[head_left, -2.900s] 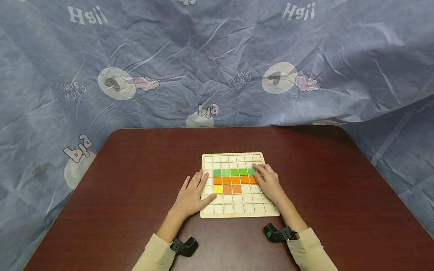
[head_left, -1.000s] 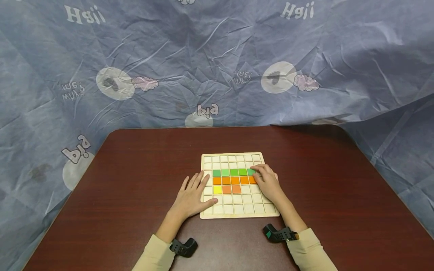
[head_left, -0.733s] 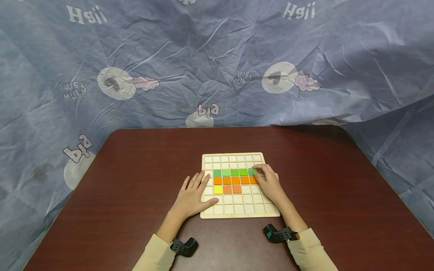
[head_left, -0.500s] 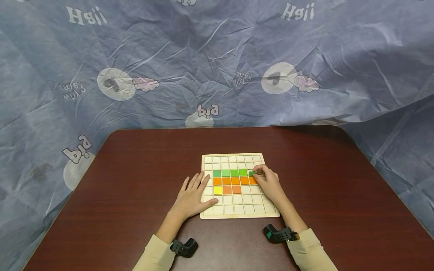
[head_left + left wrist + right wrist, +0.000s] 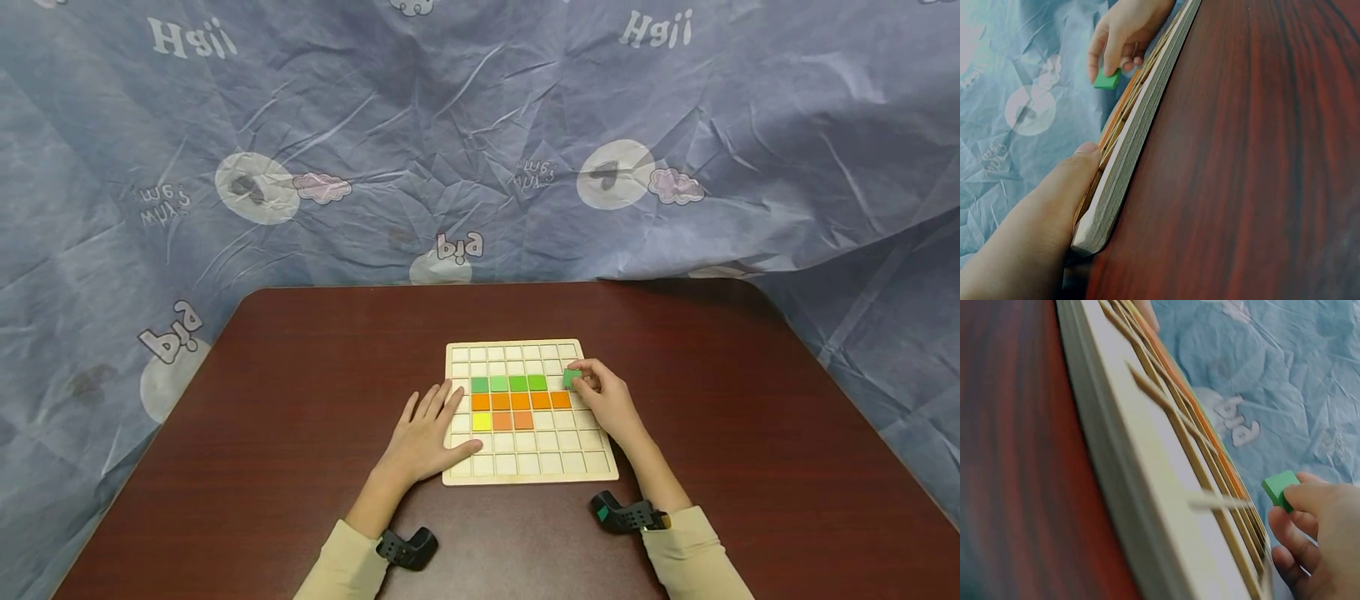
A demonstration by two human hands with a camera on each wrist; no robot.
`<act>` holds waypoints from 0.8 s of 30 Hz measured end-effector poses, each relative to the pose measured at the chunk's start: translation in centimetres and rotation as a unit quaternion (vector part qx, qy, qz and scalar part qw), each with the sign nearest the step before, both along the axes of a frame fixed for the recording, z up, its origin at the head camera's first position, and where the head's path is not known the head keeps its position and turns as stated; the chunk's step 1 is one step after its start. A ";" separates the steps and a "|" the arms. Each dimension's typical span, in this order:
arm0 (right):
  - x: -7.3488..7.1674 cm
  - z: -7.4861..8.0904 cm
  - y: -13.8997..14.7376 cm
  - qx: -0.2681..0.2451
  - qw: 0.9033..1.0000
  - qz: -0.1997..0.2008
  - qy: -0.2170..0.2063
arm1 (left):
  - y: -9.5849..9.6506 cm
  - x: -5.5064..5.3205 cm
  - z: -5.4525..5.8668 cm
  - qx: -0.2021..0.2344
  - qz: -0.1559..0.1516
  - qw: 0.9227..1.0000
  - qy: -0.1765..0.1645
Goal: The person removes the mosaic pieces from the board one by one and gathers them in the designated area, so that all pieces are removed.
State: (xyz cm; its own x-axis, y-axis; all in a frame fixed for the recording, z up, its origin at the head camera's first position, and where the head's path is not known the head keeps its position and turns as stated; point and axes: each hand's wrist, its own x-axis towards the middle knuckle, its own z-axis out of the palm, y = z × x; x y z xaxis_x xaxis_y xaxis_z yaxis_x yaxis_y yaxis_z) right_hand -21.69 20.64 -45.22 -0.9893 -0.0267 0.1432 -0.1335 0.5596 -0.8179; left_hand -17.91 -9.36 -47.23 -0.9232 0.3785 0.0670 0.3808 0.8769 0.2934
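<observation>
A pale wooden grid board (image 5: 506,468) lies on the table, with square tiles in some of its cells. My right hand (image 5: 609,403) pinches a green square tile (image 5: 572,379) between thumb and fingers, raised above the board's right side. The right wrist view also shows this green tile (image 5: 1281,487) held clear of the board. My left hand (image 5: 420,437) lies flat with spread fingers on the board's left edge; its thumb (image 5: 1079,169) rests on the board in the left wrist view.
On the board are a row of green tiles (image 5: 518,383), a row of orange tiles (image 5: 521,402), a yellow tile (image 5: 482,422) and two salmon tiles (image 5: 513,420). A dark red-brown table (image 5: 337,358) surrounds it. Blue printed cloth (image 5: 480,150) hangs behind.
My right hand has taken the green tile from the right end of the green row, tilted it up, and carried it slightly right, leaving that cell bare. My left hand stays nearly still.
</observation>
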 end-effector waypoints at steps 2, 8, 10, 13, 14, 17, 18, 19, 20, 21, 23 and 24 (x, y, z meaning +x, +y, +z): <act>-0.1 0.1 0.7 0.000 1.000 -0.002 0.004 | 0.0 0.1 0.1 0.006 0.000 1.000 0.002; -0.2 -0.1 2.6 0.013 0.999 -0.028 0.009 | 0.1 0.1 0.2 0.006 0.002 1.000 -0.002; -0.2 -0.2 3.1 0.019 0.999 -0.037 0.009 | 0.1 0.1 0.3 0.005 0.002 1.000 -0.003; -0.3 -0.5 3.6 0.029 0.998 -0.046 0.017 | 0.1 0.1 0.2 0.004 0.003 1.000 -0.005; -0.3 -0.6 3.6 0.035 0.998 -0.048 0.020 | 0.1 0.1 0.2 0.004 0.003 1.000 -0.006; -0.3 -0.9 3.7 0.056 0.997 -0.051 0.034 | 0.1 0.1 0.3 0.004 0.003 1.000 -0.006; -0.2 -0.9 3.7 0.063 0.996 -0.052 0.038 | 0.1 0.1 0.3 0.003 0.004 1.000 -0.005; -0.2 -1.0 3.6 0.069 0.995 -0.054 0.041 | 0.1 0.1 0.3 0.002 0.004 1.000 -0.005; -0.2 -1.0 3.6 0.077 0.995 -0.054 0.045 | 0.1 0.1 0.3 0.003 0.004 1.000 -0.005; -0.2 -1.1 3.7 0.085 0.994 -0.056 0.049 | 0.1 0.1 0.3 0.003 0.005 1.000 -0.005; -0.2 -1.1 3.7 0.098 0.992 -0.059 0.053 | 0.1 0.0 0.3 0.003 0.004 1.000 -0.006; -0.3 -1.2 3.8 0.102 0.992 -0.060 0.054 | 0.1 0.0 0.3 0.004 0.004 1.000 -0.007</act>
